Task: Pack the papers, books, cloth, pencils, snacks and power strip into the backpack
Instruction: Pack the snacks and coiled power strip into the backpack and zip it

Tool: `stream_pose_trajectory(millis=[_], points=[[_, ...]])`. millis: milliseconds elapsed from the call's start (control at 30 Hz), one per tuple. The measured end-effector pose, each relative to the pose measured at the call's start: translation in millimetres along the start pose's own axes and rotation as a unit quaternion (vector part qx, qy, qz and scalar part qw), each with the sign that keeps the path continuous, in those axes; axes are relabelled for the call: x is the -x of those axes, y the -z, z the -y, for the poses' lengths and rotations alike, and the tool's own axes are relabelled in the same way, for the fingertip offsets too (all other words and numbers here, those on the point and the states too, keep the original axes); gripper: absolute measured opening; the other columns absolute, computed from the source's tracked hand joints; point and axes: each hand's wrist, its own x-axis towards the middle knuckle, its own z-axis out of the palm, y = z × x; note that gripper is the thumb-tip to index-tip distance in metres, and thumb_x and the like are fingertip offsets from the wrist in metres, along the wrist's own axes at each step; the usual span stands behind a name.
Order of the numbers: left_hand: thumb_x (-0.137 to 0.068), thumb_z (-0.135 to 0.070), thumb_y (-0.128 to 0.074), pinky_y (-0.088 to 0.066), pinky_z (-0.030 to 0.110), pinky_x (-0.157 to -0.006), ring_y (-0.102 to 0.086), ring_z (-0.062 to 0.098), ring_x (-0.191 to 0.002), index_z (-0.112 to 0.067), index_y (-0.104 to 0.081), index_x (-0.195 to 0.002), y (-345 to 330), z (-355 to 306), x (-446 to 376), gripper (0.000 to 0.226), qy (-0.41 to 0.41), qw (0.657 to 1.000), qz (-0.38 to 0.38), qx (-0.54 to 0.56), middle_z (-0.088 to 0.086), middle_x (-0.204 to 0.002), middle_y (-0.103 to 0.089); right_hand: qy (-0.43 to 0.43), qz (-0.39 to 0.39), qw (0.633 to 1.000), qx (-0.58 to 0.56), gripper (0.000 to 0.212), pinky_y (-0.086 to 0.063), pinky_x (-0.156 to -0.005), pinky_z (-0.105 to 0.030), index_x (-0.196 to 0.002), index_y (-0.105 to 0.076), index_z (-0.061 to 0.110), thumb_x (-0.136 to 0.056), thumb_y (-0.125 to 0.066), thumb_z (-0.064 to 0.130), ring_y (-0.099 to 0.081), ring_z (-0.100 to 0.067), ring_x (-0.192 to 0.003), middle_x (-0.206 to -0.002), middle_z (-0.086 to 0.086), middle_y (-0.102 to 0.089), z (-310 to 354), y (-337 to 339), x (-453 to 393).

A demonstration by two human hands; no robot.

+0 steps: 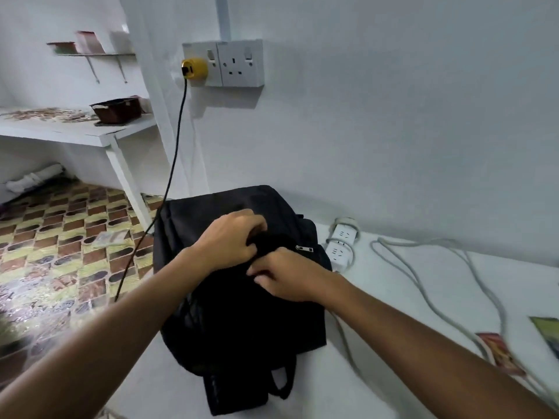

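No brand, label or lettering reads anywhere here; the print on the packet at the far right is too blurred to make out.

Both hands are on the black backpack (pixel 239 303), which stands on the white surface (pixel 402 297) right under them. The left hand (pixel 230 240) is curled over the top of the bag, fingers bunched into the dark fabric and gripping it. The right hand (pixel 287 275) sits just beside it, almost touching, fingers curled and pinching the fabric near the top opening. A silver zip pull (pixel 305 248) shows just beyond the right hand's knuckles.

Just past the right hand, tucked against the bag's far side, lies the white power strip (pixel 341 246), partly hidden by the backpack. Its grey cable (pixel 423 279) loops across the surface to the right of the right forearm. Further right, near the frame edge, a red and yellow packet (pixel 500 353), possibly a snack, lies beside a green item (pixel 549 334) that is cut off by the edge.

Beyond the left hand, a black cord (pixel 169 182) runs up to a yellow plug (pixel 193 68) in the wall socket (pixel 239 66). The inside of the bag is hidden; both straps hang off the near edge.
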Motion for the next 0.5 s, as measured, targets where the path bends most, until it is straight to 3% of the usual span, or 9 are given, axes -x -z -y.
stream_pose_trajectory(millis=[100,167,233,367,500], points=[[-0.072,-0.015,-0.062,-0.044,0.035,-0.064,-0.056,0.025,-0.082,-0.018,-0.054,-0.099,-21.1,-22.5,-10.2,0.028,0.014,0.995,0.027,-0.09,-0.002,-0.095,-0.052,-0.035,-0.092,0.992,-0.073,0.024,-0.048,-0.075,-0.02,-0.103,-0.071,0.016,-0.089,-0.053,0.011,-0.063,-0.007,-0.076,-0.088,0.002,-0.072,-15.9,15.8,49.9],[-0.073,-0.013,-0.063,-0.041,0.034,-0.06,-0.057,0.028,-0.083,-0.014,-0.052,-0.101,-33.7,-36.4,-16.6,0.03,0.026,0.991,0.022,-0.13,0.003,-0.097,-0.053,-0.082,-0.151,0.981,-0.095,0.021,-0.049,-0.068,-0.021,-0.096,-0.072,0.014,-0.087,-0.055,0.008,-0.064,-0.012,-0.067,-0.073,0.004,-0.067,-36.7,21.6,81.2],[-0.074,-0.012,-0.064,-0.038,0.033,-0.057,-0.058,0.029,-0.083,-0.011,-0.051,-0.103,-43.9,-41.2,-19.5,0.031,0.045,0.988,0.011,-0.15,0.006,-0.098,-0.053,-0.145,-0.162,0.972,-0.085,0.018,-0.051,-0.068,-0.027,-0.093,-0.071,0.015,-0.086,-0.057,0.008,-0.064,-0.016,-0.068,-0.074,0.003,-0.066,-58.9,26.9,105.4],[-0.076,-0.015,-0.065,-0.036,0.033,-0.054,-0.061,0.031,-0.083,-0.009,-0.053,-0.103,-66.8,-54.1,-14.2,0.03,0.066,0.983,0.005,-0.172,0.009,-0.098,-0.056,-0.282,-0.073,0.957,0.005,0.011,-0.047,-0.068,-0.027,-0.083,-0.064,0.021,-0.082,-0.06,0.01,-0.061,-0.017,-0.074,-0.082,0.003,-0.062,-102.8,34.5,164.9],[-0.077,-0.013,-0.061,-0.036,0.032,-0.053,-0.061,0.03,-0.079,-0.009,-0.054,-0.102,-81.4,-61.6,-5.7,0.026,0.084,0.978,0.014,-0.189,0.009,-0.097,-0.058,-0.422,0.061,0.904,0.045,0.015,-0.05,-0.061,-0.029,-0.086,-0.063,0.016,-0.075,-0.07,0.008,-0.067,-0.024,-0.075,-0.09,-0.007,-0.066,-126.4,43.9,213.9]])
